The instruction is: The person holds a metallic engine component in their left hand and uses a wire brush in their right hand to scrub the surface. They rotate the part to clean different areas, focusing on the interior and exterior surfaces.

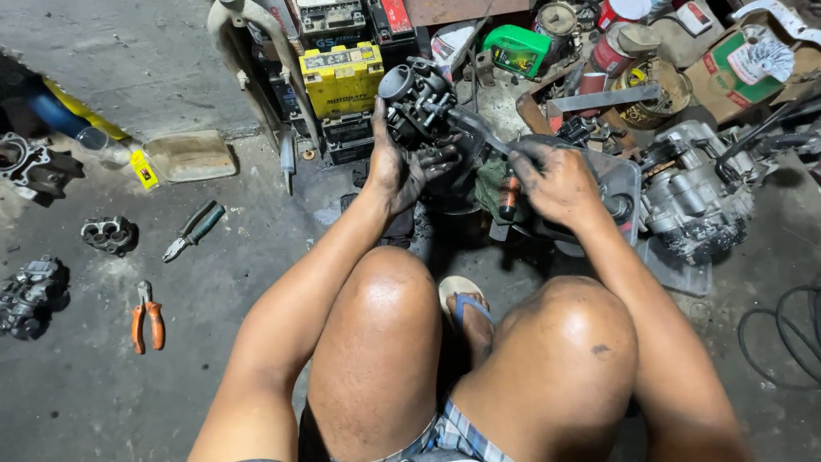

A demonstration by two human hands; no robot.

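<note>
Both hands are up in front of the knees, and they're filthy with grease. Left hand (402, 167) is wrapped around a carburetor (417, 101), fingers curled tight on its lower body so the round intake mouth sticks up and to the left. Right hand (554, 181) is clenched on a screwdriver (508, 190) with a dark orange handle; the metal shaft runs up and left toward the carburetor, though I can't tell if the tip is actually seated in anything, it's too dark there. So the carburetor sits held in the air, just above the concrete floor (103, 376), between the person's bare knees and the pile of junk at the back. Right behind it is a yellow battery (343, 79) with a couple of dark ones stacked around it, and a green oil bottle (515, 50) lies further right among rusty cans. An engine block (694, 197) sits on the right, near the right forearm. Over on the left floor, well apart from the hands, there are orange-handled pliers (147, 316), green-handled pliers (194, 231), and a few loose metal engine bits. One foot in a blue flip-flop (466, 301) pokes out between the knees.
</note>
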